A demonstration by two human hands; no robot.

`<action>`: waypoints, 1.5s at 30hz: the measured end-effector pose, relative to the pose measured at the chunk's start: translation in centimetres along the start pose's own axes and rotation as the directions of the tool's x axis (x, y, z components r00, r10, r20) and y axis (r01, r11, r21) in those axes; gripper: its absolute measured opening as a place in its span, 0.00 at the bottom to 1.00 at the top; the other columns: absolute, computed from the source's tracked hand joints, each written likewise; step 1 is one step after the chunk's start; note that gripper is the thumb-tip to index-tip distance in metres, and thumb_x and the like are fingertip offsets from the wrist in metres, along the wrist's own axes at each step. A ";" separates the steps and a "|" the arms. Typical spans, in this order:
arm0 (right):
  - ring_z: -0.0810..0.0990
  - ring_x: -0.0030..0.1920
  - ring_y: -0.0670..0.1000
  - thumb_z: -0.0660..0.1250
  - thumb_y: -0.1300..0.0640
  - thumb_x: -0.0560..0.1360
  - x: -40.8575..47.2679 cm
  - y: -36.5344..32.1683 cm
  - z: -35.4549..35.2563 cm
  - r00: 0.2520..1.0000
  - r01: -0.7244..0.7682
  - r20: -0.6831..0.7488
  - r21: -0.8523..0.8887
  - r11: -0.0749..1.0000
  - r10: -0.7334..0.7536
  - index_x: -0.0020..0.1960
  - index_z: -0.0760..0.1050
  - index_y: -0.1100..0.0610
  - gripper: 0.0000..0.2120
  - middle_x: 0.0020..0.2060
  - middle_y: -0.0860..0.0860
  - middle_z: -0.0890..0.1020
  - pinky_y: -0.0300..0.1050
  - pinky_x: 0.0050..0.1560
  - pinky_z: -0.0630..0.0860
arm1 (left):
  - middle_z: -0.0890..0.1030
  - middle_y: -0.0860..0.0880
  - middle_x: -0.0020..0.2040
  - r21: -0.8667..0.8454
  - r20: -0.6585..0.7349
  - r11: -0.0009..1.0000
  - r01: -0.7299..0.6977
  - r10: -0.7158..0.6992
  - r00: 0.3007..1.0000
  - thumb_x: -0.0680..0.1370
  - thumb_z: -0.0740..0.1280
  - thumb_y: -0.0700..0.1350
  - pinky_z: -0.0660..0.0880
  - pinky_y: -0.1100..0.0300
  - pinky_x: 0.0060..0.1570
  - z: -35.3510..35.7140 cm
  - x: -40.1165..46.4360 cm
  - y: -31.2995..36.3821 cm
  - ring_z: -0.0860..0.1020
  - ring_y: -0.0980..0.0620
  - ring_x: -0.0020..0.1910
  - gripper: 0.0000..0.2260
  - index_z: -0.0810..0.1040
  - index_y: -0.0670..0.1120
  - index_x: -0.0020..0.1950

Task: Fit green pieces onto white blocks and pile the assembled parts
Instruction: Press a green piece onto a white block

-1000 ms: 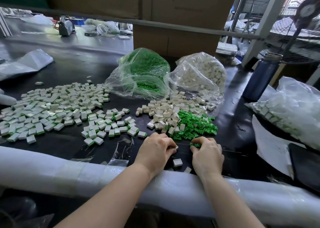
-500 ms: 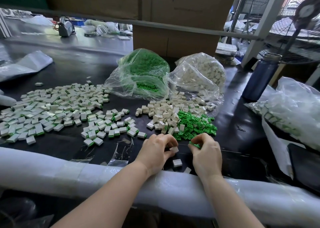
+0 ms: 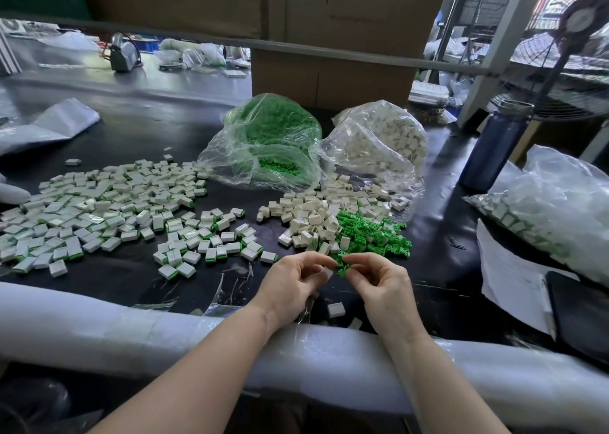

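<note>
My left hand (image 3: pixel 293 285) pinches a white block (image 3: pixel 327 273) just above the black table, near its front edge. My right hand (image 3: pixel 382 285) pinches a green piece (image 3: pixel 343 271) right beside that block, the two nearly touching. Behind my hands lie a heap of loose white blocks (image 3: pixel 316 216) and a heap of green pieces (image 3: pixel 372 236). A wide spread of assembled parts (image 3: pixel 108 212), white with green edges, covers the left of the table. One loose white block (image 3: pixel 336 309) lies between my wrists.
A clear bag of green pieces (image 3: pixel 273 143) and one of white blocks (image 3: pixel 382 140) sit behind the heaps. A dark blue bottle (image 3: pixel 494 146), a full plastic bag (image 3: pixel 560 209) and papers (image 3: pixel 514 278) are at the right. A padded white roll (image 3: pixel 99 328) lines the front edge.
Both hands have lifted off the table and moved slightly away from me; the white block and green piece are now held up between the fingertips, close together.
</note>
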State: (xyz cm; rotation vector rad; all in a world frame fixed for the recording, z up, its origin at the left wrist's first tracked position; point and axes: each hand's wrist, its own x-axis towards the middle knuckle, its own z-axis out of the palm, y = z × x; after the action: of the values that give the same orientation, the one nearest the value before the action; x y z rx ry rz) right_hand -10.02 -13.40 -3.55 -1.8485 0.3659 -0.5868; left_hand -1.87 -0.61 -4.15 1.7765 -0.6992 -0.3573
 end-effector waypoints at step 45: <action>0.75 0.31 0.46 0.69 0.71 0.70 -0.1 0.1 0.3 0.990 -0.021 0.138 0.042 0.999 0.015 0.40 0.75 0.57 0.10 0.30 0.53 0.78 0.38 0.35 0.75 | 0.79 0.54 0.34 -0.028 0.027 1.000 -0.004 0.005 1.000 0.76 0.66 0.36 0.72 0.72 0.38 -0.1 0.0 0.2 0.74 0.63 0.32 0.06 0.82 0.43 0.45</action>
State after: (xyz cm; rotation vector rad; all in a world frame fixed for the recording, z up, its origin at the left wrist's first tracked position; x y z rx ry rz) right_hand -9.90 -13.17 -3.75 -1.8304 0.2755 -0.4482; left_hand -1.87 -0.54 -3.94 1.7461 -0.7138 -0.3864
